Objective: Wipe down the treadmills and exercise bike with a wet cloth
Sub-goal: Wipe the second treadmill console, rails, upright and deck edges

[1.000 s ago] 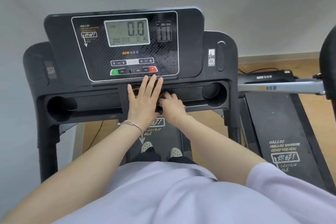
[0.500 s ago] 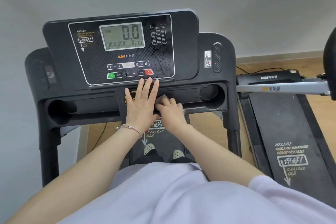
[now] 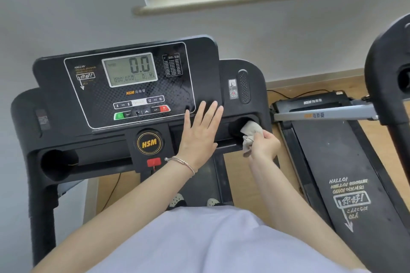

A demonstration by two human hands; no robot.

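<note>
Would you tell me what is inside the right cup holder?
One end of the cloth, held by the right hand; the bottom of the cup holder is covered.

Pale lilac short-sleeved top [image 3: 210, 239], thin bracelet [image 3: 184, 163] (left wrist), white perforated shoes [image 3: 176, 200].

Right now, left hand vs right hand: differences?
Pose: left hand flat, fingers straight; right hand pinches the cloth. Place: left hand mid-console; right hand at the right cup holder, cloth tucked into it. The left hand's wrist has a bracelet; the right hand's is bare. Both are at the same treadmill.
</note>
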